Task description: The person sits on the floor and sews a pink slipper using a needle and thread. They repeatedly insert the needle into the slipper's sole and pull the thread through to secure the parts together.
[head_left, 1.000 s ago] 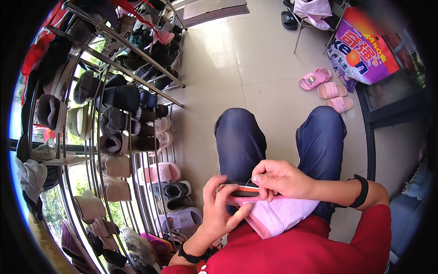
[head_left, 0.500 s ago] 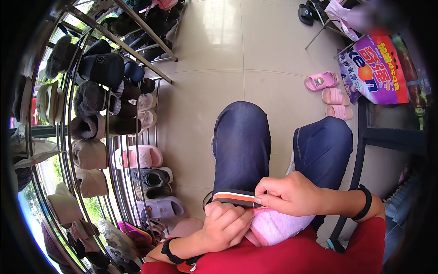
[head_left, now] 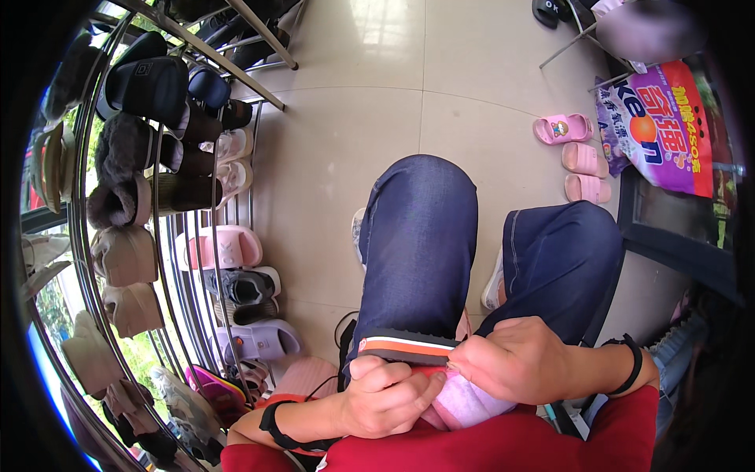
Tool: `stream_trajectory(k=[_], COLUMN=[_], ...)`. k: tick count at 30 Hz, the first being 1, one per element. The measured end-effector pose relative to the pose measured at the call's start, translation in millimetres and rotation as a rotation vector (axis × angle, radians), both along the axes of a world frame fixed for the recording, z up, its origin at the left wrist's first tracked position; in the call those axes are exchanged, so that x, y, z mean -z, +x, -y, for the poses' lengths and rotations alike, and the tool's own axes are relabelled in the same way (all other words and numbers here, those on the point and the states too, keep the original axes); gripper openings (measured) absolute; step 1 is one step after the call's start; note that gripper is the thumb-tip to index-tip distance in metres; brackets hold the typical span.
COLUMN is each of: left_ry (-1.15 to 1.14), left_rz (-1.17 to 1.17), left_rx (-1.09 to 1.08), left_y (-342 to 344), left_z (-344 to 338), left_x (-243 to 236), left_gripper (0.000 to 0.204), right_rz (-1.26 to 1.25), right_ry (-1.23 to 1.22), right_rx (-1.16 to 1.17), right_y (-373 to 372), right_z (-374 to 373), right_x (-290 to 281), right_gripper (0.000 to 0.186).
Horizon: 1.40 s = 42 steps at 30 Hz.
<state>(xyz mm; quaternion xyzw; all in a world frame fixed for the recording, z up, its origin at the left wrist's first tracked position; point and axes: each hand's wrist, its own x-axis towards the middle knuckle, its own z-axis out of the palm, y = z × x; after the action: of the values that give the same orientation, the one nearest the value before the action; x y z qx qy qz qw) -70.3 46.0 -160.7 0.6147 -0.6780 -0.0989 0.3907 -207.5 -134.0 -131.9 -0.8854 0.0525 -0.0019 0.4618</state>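
1 sole (head_left: 409,348), seemingly against left hand (head_left: 384,400)

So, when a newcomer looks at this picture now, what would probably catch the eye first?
Probably the dark striped sole, orange and white along its edge, low in the middle between the left hand and the right hand, with fluffy lavender fabric just below. Then the purple and red bag at upper right, near three pink slippers. The crowded shoe rack fills the left side.
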Motion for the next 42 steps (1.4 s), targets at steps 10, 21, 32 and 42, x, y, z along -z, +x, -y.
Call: stream_trajectory(k=[10, 21, 32, 42], left_ry=[-0.024, -0.034, -0.029, -0.015], left_rz=[0.004, 0.03, 0.033, 0.04], left_rx=[0.001, 0.027, 0.024, 0.036], left_y=[1.7, 0.3, -0.5, 1.1], left_z=[2.1, -2.2, -3.1, -3.0], left_x=[0.2, 3.9, 4.8, 3.7], left_gripper=[0.045, 0.041, 0.043, 0.042], right_rz=[-0.012, -0.014, -0.001, -0.016], right_ry=[0.017, 0.02, 0.023, 0.034], right_rx=[-0.037, -0.054, -0.043, -0.102], right_y=[4.6, 1.2, -0.7, 6.0], right_z=[3.3, 0.5, -0.6, 3.2], right_x=[-0.1, -0.5, 0.4, -4.0], right_gripper=[0.012, 0.012, 0.012, 0.013])
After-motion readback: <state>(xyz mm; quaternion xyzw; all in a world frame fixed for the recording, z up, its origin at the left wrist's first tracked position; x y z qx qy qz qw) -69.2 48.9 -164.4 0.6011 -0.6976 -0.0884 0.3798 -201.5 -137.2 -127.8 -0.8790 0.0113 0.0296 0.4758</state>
